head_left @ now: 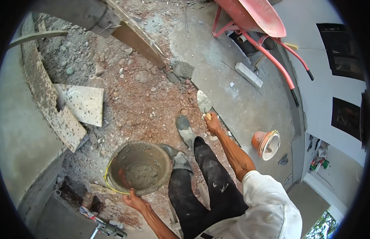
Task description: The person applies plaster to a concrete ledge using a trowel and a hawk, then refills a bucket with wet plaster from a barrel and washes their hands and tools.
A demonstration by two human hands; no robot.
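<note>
My left hand (134, 200) grips the near rim of a round, mortar-caked bucket (163, 156) with a lump of wet grey mortar inside. My right hand (213, 124) is shut on the wooden handle of a pointed metal trowel (203, 102), whose blade points away over the rubble ground. My dark trousers and grey boots stand between the two hands.
A red wheelbarrow (256, 18) stands at the upper right on a concrete slab. An orange bucket (267, 143) lies tipped on the right. A flat speckled board (83, 103) and a curved mortar-covered wall edge (43, 95) lie left. A timber plank (137, 38) crosses the top.
</note>
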